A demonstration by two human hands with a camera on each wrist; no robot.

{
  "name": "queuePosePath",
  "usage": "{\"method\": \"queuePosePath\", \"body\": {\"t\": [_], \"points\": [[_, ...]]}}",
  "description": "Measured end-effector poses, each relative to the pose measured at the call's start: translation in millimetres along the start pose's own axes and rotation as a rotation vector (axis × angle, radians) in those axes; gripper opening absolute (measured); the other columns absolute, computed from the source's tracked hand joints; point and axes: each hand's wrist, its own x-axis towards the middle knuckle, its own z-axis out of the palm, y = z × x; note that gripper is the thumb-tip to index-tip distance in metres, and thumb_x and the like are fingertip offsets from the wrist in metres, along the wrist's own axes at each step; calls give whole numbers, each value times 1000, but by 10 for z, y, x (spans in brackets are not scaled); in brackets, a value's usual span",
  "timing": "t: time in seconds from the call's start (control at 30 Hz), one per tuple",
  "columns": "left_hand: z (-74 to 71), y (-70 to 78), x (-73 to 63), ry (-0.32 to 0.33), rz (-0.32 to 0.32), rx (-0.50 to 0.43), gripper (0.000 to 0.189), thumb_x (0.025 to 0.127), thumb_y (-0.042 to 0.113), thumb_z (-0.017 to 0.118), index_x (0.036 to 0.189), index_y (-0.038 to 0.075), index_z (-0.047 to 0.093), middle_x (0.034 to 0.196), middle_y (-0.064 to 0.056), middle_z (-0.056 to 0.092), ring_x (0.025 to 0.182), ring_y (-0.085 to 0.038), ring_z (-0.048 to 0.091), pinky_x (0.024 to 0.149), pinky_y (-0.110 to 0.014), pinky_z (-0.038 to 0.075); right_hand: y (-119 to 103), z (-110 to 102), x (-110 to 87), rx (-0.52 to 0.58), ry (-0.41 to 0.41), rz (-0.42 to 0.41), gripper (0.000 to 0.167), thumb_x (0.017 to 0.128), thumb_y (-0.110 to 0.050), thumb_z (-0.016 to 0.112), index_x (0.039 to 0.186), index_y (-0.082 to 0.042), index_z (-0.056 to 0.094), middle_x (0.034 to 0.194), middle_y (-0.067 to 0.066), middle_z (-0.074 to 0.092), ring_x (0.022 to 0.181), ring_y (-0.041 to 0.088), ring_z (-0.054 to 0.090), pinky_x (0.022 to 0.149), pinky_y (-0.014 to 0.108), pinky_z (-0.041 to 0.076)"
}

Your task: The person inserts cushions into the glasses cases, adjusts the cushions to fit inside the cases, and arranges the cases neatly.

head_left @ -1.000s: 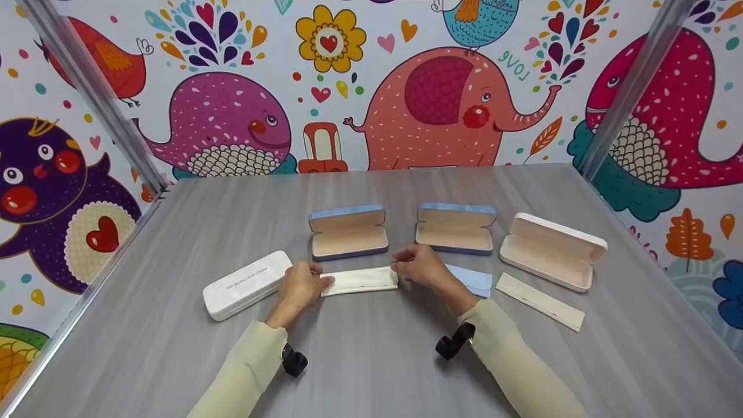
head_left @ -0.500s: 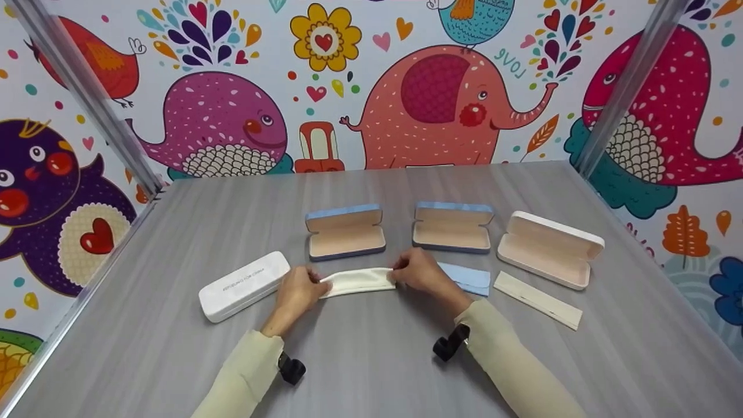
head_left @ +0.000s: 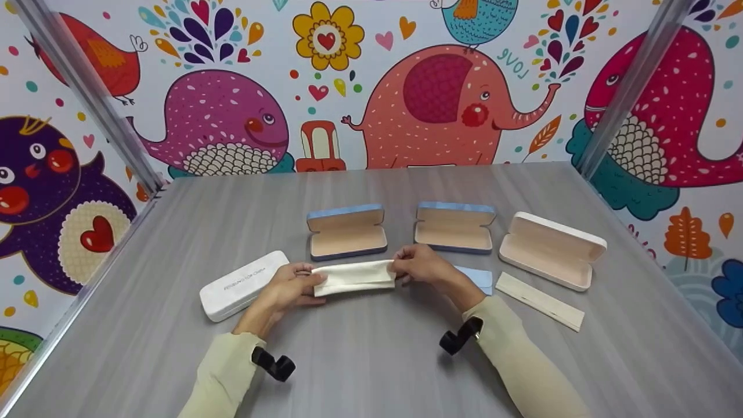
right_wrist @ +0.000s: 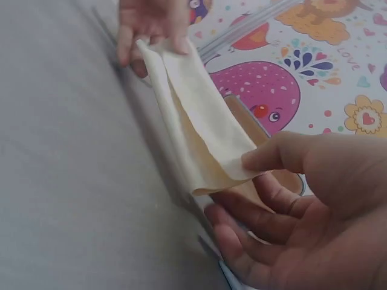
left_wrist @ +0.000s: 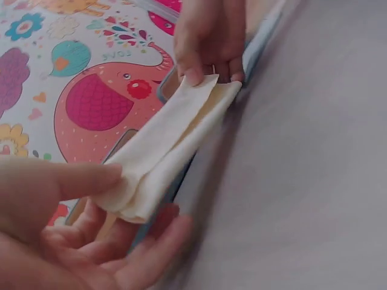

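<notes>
This looks like a small booth built around a bench [head_left: 371, 366], more a prepared recording spot than a lived-in room. Printed panels [head_left: 334, 104] rise behind the bench and along its left and right sides. Their bright cartoons include a purple whale [head_left: 223, 116], a coral elephant [head_left: 432, 128], a yellow flower [head_left: 348, 23] and a dark penguin-like bird [head_left: 40, 180]. Straight metallic posts [head_left: 90, 96] mark the two back corners. The bench top is flat and grey with a wood-like grain. Small black wrist cameras [head_left: 282, 368] are worn here. What building surrounds the booth cannot be told.
</notes>
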Motion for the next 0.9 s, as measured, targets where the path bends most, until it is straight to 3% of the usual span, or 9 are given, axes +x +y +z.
{"method": "queuePosePath", "body": {"t": [0.13, 0.27, 0.57, 0.77, 0.9], "points": [[-35, -15, 28, 4, 2, -86, 31, 95, 0, 62, 121, -13, 51, 95, -9, 67, 81, -17, 71, 80, -39, 62, -14, 18, 16, 132, -10, -8, 9, 91, -8, 66, 94, -2, 61, 79, 0, 60, 69, 11, 63, 64, 28, 58], [-33, -21, 57, 41, 1, -98, 44, 95, -1, 63, 132, -20, 47, 100, -12, 66, 82, -16, 69, 77, -33, 62, -19, 29, 44, 148, 54, -22, 10, 90, -8, 68, 95, 0, 64, 75, -1, 60, 62, 9, 58, 58, 25, 53], [-24, 13, 96, 146, -9, -122, 39, 96, -1, 62, 129, -20, 52, 101, -12, 65, 82, -15, 68, 77, -32, 62, -8, 27, 97, 160, 114, 2, 16, 89, -9, 71, 99, 2, 67, 79, 1, 66, 64, 11, 63, 58, 24, 52], [-11, 121, 160, 145, -18, -105, 41, 96, -2, 61, 132, -20, 50, 101, -12, 63, 82, -15, 68, 77, -32, 62, -86, -28, 120, 116, 155, 34, 20, 90, -14, 70, 105, 1, 67, 91, 5, 68, 75, 13, 65, 65, 24, 55], [-44, 200, 198, 132, -38, -67, 43, 96, 0, 62, 133, -18, 50, 101, -11, 63, 83, -15, 68, 82, -35, 62, -161, -55, 145, 122, 133, 29, 19, 91, -12, 66, 105, 1, 66, 90, 4, 67, 77, 12, 64, 69, 24, 55]]}}
